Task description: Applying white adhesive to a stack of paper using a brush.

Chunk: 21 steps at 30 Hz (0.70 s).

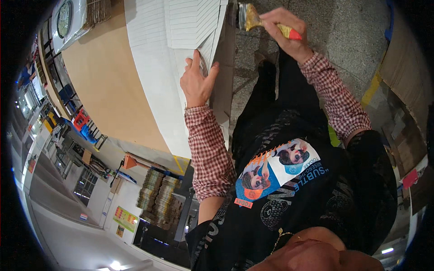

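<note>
My left hand [198,86] lies on white sheets with its fingers apart. Its index fingertip touches the lower edge of a fanned stack of white sheets [192,27], whose edges overlap in narrow steps. Larger white sheets [149,72] spread beneath and to the left. My right hand [289,36] is closed around the yellow and red handle of a paintbrush [253,19], held off to the right of the stack. The brush's bristles point left, towards the stack's right edge, and do not touch it. Whether they are wet cannot be made out.
A tan board [104,81] extends left of the sheets. At the upper left stands a white package [68,22] beside brown stacked card. Tall bundles of stacked sheets [158,194] stand at the lower left. Brown cardboard [407,67] rises at the right, beyond a speckled floor [343,40].
</note>
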Each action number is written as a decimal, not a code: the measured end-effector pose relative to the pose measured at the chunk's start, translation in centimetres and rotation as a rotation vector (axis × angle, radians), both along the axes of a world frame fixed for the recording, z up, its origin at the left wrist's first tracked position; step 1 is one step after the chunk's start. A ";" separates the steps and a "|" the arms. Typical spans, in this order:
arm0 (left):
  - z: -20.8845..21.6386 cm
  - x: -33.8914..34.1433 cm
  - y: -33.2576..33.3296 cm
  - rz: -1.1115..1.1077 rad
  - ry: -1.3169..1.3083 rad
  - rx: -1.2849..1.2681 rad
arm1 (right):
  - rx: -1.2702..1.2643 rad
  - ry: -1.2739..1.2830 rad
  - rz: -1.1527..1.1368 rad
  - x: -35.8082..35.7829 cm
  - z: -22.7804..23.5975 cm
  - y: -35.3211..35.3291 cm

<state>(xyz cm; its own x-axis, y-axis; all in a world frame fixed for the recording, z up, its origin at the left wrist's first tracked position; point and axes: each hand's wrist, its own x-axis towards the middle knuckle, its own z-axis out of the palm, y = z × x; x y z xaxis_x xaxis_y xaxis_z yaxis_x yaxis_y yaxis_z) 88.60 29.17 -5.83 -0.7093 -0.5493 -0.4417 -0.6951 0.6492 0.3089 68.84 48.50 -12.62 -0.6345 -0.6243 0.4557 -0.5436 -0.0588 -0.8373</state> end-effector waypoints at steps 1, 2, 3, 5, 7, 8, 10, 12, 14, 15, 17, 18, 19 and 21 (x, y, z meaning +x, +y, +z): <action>-0.2 0.0 0.0 0.003 0.001 0.002 | -0.030 -0.052 0.026 0.9 0.2 0.1; -0.4 0.1 0.0 -0.003 0.013 -0.029 | -0.027 -0.050 0.029 1.3 0.5 0.5; -0.5 0.2 0.0 -0.008 0.024 -0.061 | -0.048 -0.097 0.066 1.6 1.1 0.8; -0.7 0.4 0.1 -0.015 0.038 -0.080 | -0.095 -0.111 0.087 1.8 1.7 1.0; -0.6 -0.4 0.0 -0.031 0.054 -0.101 | -0.092 -0.056 0.047 0.3 1.8 0.7; -0.6 -0.9 0.0 -0.051 0.045 -0.116 | -0.091 -0.003 0.005 -0.6 1.9 0.6; -0.4 -1.4 0.2 -0.073 0.035 -0.127 | -0.019 0.014 -0.002 -1.2 2.8 -0.1; -0.2 -1.9 0.3 -0.059 0.003 -0.102 | -0.029 -0.033 0.035 -1.0 1.9 -0.5; -0.6 -2.0 0.5 -0.076 0.003 -0.133 | 0.006 -0.026 0.024 0.3 1.2 0.3; -0.9 -2.0 0.4 -0.088 0.002 -0.167 | 0.014 -0.090 0.060 1.0 1.8 0.4; -1.8 -1.8 1.0 -0.098 0.009 -0.252 | -0.002 -0.173 0.103 1.9 2.3 0.9; -2.3 -1.9 1.5 -0.110 0.012 -0.334 | -0.005 -0.168 0.102 1.9 2.7 1.2; -2.9 -2.1 2.1 -0.067 -0.027 -0.345 | -0.011 -0.191 0.076 1.9 3.2 1.6; -4.2 -2.3 3.9 -0.015 -0.001 -0.398 | -0.015 -0.195 -0.002 1.8 3.5 2.3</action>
